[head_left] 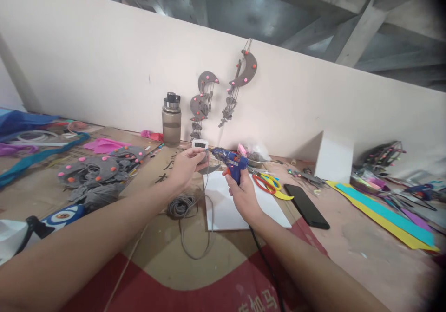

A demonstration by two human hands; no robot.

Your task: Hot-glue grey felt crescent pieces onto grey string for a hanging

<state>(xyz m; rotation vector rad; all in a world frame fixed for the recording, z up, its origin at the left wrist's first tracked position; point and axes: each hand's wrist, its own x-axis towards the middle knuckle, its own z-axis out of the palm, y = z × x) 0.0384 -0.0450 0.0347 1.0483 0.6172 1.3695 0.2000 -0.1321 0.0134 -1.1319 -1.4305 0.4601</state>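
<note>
My right hand (242, 193) is wrapped round the handle of a blue glue gun (234, 162), whose nozzle points left. The nozzle is close to the fingertips of my left hand (186, 165), which pinch a small grey piece (202, 158) with a grey cord. That cord hangs down in a loop beside a coil of grey cord (181, 205) on the cardboard (174, 265). Below the glue gun lies a white sheet (223, 205). Whether the nozzle touches the grey piece cannot be made out.
Scissors (266, 184) and a black phone (306, 206) lie right of the sheet. A bottle (172, 121) stands by the wall, where grey crescents (248, 70) hang. Decorated grey pieces (94, 170) lie left; coloured strips (383, 214) lie right. The gun's black cable (266, 261) runs toward me.
</note>
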